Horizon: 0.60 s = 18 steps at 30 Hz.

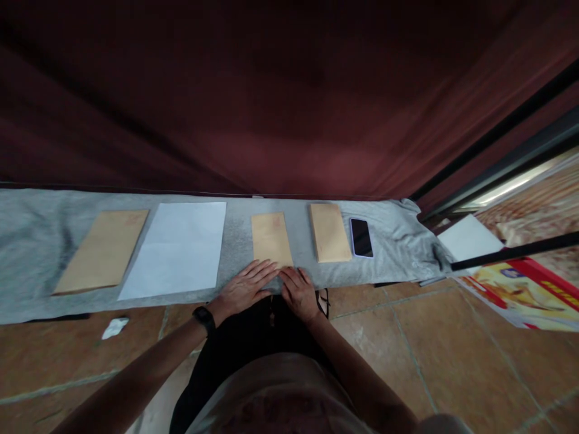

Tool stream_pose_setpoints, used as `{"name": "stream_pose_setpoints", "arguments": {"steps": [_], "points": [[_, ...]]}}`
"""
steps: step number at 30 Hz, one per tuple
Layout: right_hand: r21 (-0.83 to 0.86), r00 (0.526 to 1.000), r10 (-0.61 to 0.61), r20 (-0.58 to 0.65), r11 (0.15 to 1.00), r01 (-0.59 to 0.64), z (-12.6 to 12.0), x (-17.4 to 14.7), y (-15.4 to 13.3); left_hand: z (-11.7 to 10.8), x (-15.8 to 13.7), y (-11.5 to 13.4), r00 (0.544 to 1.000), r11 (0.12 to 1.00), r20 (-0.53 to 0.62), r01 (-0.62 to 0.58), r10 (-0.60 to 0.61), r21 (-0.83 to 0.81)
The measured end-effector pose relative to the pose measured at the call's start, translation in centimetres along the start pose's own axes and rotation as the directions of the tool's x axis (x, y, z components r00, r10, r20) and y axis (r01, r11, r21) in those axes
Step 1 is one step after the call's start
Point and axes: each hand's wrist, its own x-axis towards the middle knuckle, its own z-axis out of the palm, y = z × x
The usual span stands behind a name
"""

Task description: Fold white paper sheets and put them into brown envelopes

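Head view: it looks out from up on the person's own head.
Way it faces: forward and down, over the shirt [280,392] to the left hand [246,283] and the right hand [298,292].
Nearest: the shirt, big and low in the middle.
A bit farther: both hands, close to the middle.
Grey cloth [237,241]: seen from above, past the shirt, going from left toward right.
Dark red cloth [271,120]: the far side, filling most of the top.
Tile floor [434,337]: lower down, seen left and right of the person.
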Motion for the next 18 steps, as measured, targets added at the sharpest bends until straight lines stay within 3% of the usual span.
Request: {"name": "stream_pose_setpoints", "arguments": {"steps": [14,18], "points": [[-0.100,0.991,0.136,0.008,0.986,-0.135,-1.2,-1.1,-0.1,0.1,-2.8,-0.2,0.996,0.997,-0.050,0.074,-0.075,-0.031],[-0.085,0.994,0.093,0.051,0.992,-0.088,-0.6,-0.3,-1.5,0.0,-2.9,-0.1,0.996,0.997,-0.048,0.070,-0.071,-0.018]]}}
